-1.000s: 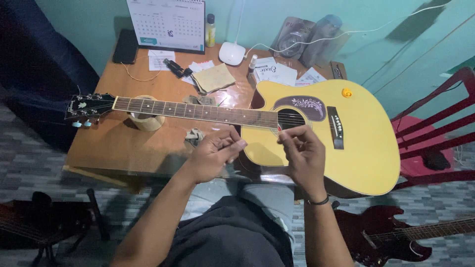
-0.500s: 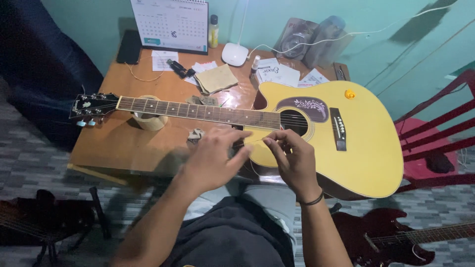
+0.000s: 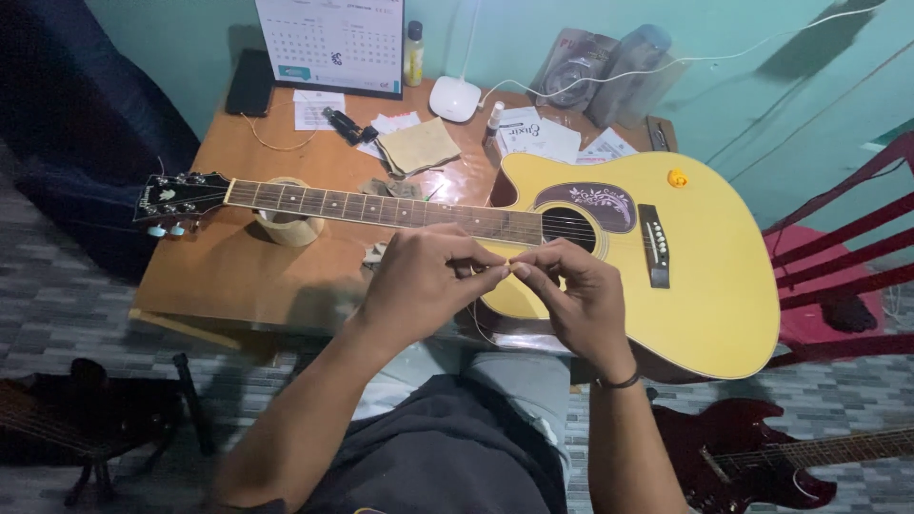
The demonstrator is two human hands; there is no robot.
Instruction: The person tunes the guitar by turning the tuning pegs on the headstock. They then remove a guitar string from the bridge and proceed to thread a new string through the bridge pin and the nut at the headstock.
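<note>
Yellow glossy guitar (image 3: 705, 276) on wooden table (image 3: 228, 276) | both hands (image 3: 424, 286) pinch thin string (image 3: 508, 267)

bare forearms, dark band on right wrist (image 3: 619, 382), dark shirt, pale trousers

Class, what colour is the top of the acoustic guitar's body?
Pale yellow, on the acoustic guitar's body; the head view shows it best.

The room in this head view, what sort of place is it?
Probably a home guitar-repair corner: a yellow acoustic guitar lies across a cluttered wooden desk, and a red electric guitar rests on the floor.
</note>
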